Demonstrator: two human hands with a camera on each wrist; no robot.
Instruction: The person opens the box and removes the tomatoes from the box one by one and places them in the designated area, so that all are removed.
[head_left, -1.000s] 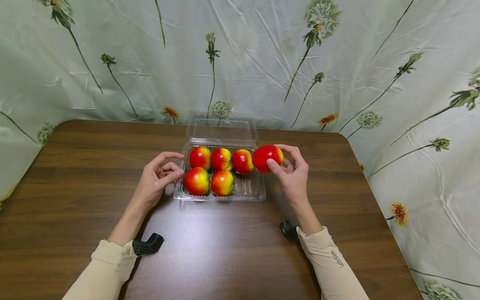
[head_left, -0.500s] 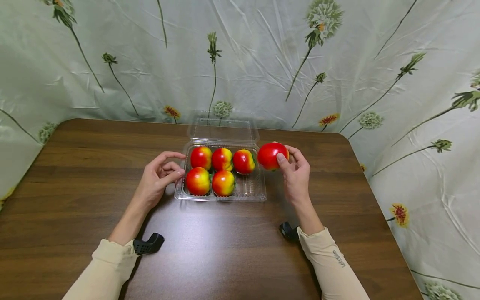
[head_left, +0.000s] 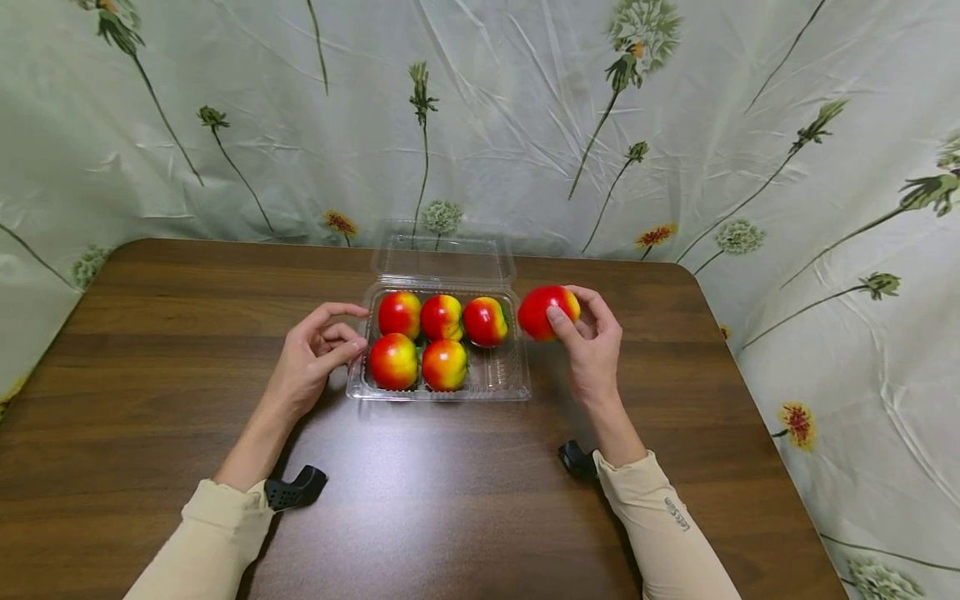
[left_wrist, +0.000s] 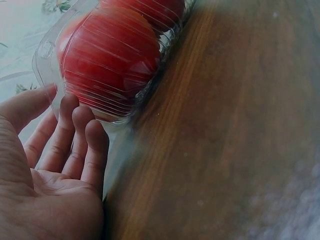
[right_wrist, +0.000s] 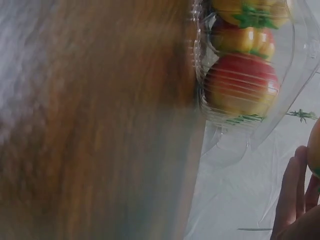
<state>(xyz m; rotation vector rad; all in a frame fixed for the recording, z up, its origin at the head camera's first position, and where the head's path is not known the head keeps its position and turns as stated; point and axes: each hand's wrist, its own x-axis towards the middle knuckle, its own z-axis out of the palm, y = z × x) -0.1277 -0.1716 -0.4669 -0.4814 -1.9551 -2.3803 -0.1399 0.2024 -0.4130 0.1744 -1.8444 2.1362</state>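
Note:
A clear plastic clamshell box (head_left: 495,385) stands on the table with its lid (head_left: 450,254) raised. Inside sit several red-and-yellow fruits (head_left: 393,362), glossy, with green leafy tops. My left hand (head_left: 313,352) touches the box's left end, its thumb and fingertips right at the rim; in the left wrist view the fingers (left_wrist: 65,145) lie against the clear wall. Just right of the box my right hand (head_left: 596,350) holds another such fruit (head_left: 545,312) between thumb and fingers, raised over the table. The right wrist view shows only part of this hand and the held fruit (right_wrist: 314,150).
The brown wooden table (head_left: 420,508) has rounded far corners. Behind it hangs a pale curtain (head_left: 510,125) printed with flowers, which also runs along the right side. A black wrist mount (head_left: 296,489) sits on the left forearm, another (head_left: 576,461) on the right.
My right hand has moved a little to the right with the fruit, off the box's right edge, and the fruit has turned in the fingers. The left hand and box have stayed put.

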